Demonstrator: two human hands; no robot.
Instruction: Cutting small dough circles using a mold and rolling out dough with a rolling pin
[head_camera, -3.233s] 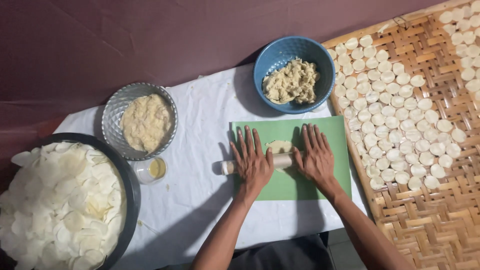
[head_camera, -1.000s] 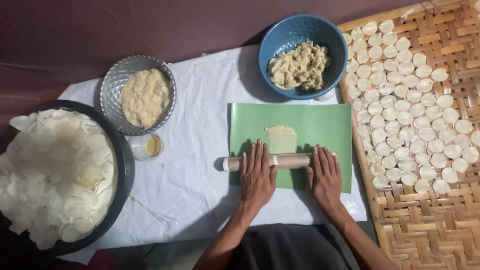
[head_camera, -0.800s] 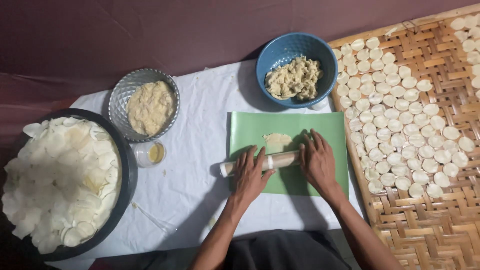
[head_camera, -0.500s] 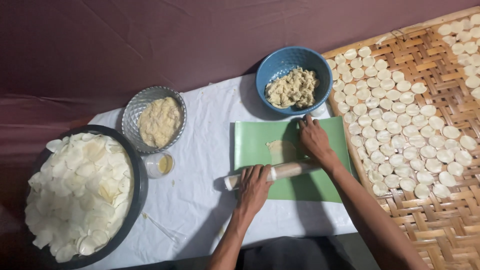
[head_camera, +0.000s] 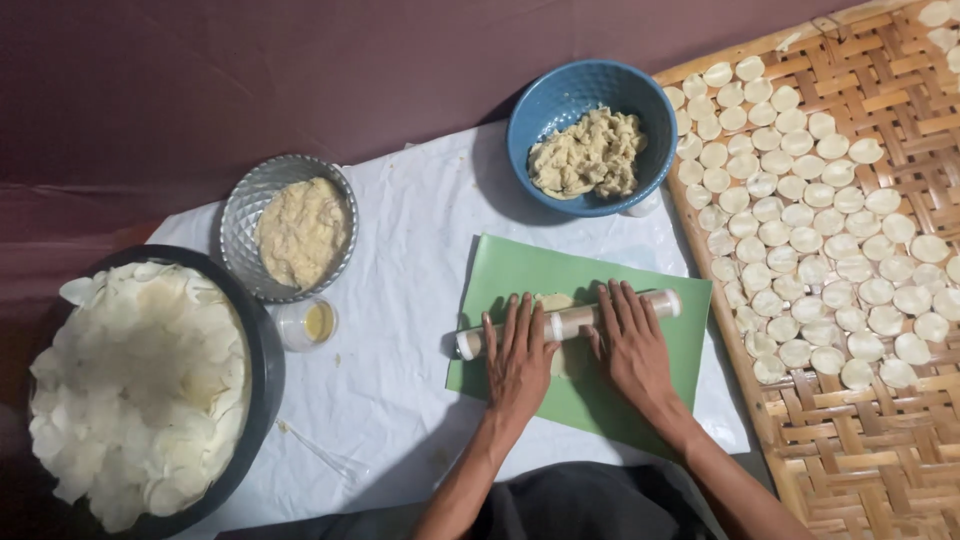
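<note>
Flat hands (head_camera: 575, 350) (both) on rolling pin (head_camera: 568, 322)

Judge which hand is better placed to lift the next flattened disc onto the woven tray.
Right, probably. The right hand lies flat on the rolling pin on the side nearest the woven tray. The left hand also presses the pin but sits farther away, towards the white cloth.
</note>
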